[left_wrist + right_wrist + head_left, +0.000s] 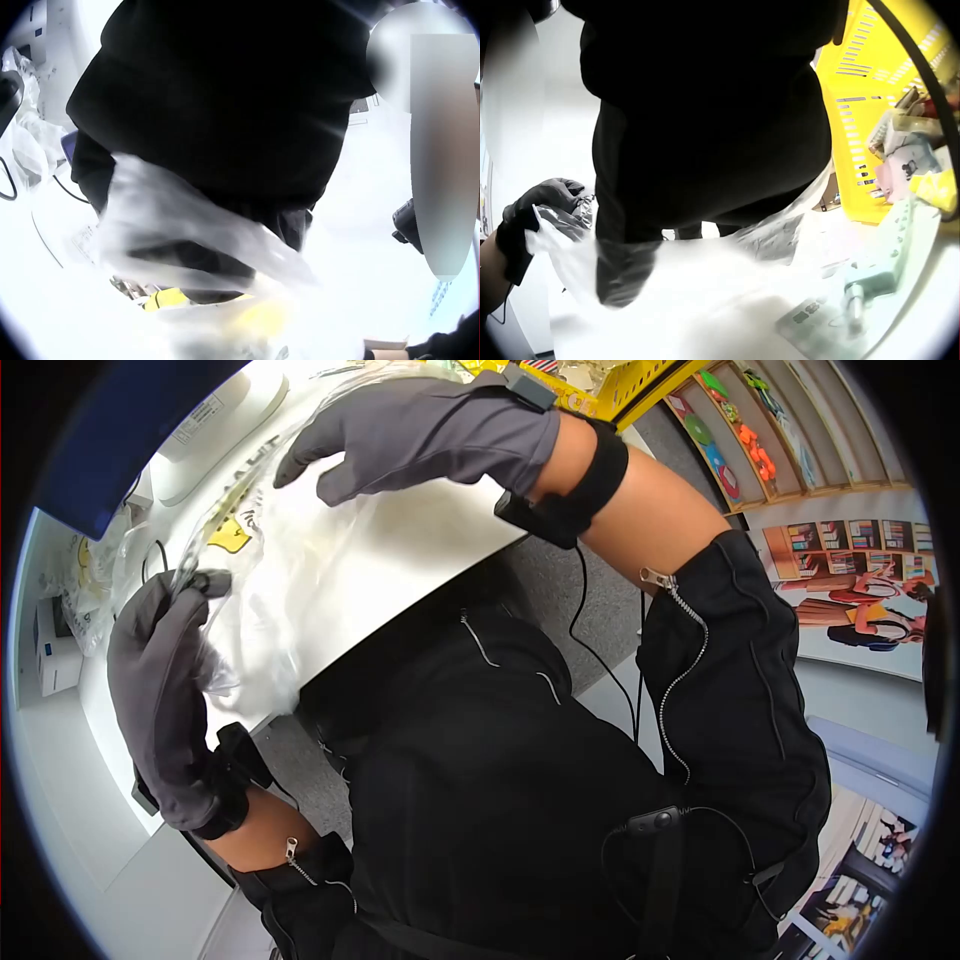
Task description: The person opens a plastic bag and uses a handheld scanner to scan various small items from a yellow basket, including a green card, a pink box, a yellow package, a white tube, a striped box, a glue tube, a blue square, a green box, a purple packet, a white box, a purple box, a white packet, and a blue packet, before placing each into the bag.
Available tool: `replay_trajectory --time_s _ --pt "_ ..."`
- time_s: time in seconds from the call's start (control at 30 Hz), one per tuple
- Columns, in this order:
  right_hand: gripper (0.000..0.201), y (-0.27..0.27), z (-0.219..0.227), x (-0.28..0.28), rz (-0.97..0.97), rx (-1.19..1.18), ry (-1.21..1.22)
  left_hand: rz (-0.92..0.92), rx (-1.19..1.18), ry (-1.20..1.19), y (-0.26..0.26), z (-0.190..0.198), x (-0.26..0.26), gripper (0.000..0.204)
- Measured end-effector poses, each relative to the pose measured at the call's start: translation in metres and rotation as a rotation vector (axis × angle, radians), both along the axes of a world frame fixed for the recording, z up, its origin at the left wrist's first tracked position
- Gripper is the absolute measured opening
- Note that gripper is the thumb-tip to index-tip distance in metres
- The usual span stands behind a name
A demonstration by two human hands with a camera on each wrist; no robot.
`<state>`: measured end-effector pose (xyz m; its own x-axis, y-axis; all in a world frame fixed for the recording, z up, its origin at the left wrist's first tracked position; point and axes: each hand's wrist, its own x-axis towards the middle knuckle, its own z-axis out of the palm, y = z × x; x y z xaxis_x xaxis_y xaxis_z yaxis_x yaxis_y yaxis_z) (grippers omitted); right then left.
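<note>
A clear plastic bag (265, 615) with a yellow print lies across the white table, its edge raised between the two hands. At the bag's near left side my gloved left hand (165, 670) pinches the edge between thumb and fingers. My gloved right hand (430, 440) reaches over the far part of the bag, index finger and thumb spread apart. In the right wrist view, thin film of the bag (772, 240) lies over a fingertip of this hand. Its other fingers are hidden in the head view.
A yellow basket (847, 150) with packaged goods stands beside my right hand. Near it lies a pale green bar-shaped thing (877, 274). A white rounded device (205, 435) is at the back left, with crumpled plastic bags (85, 575) and a white box (60, 660) at the left.
</note>
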<state>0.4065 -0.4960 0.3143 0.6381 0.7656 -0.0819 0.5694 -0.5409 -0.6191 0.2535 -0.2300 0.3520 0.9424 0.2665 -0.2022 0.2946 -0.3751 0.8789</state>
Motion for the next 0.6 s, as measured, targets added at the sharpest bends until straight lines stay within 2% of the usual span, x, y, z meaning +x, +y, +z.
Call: replay_trajectory --time_s 0.03,0.1,0.4,0.5,0.53,0.57,0.6 --pt "0.071 -0.004 -0.003 0.002 -0.017 -0.004 0.025 0.001 -0.048 -0.012 0.007 -0.005 -0.001 0.023" --pt "0.078 -0.009 -0.005 0.006 0.009 -0.025 0.012 -0.006 -0.097 -0.024 0.017 -0.009 -0.001 0.024" --pt "0.108 -0.015 -0.006 0.017 0.223 -0.168 -0.341 -0.006 0.003 -0.034 0.024 -0.019 0.005 0.024" --pt "0.124 -0.003 0.009 0.025 0.242 -0.223 -0.272 0.003 0.1 -0.051 0.02 -0.006 0.007 0.024" --pt "0.138 -0.001 0.015 0.025 0.235 -0.292 -0.165 -0.012 0.119 -0.018 0.019 -0.003 0.007 0.025" --pt "0.138 -0.001 0.02 0.02 0.25 -0.282 -0.216 -0.027 0.138 0.004 0.016 -0.004 0.004 0.026" --pt "0.134 -0.002 0.023 0.017 0.222 -0.264 -0.117 0.0 0.15 -0.026 0.016 -0.002 0.004 0.026"
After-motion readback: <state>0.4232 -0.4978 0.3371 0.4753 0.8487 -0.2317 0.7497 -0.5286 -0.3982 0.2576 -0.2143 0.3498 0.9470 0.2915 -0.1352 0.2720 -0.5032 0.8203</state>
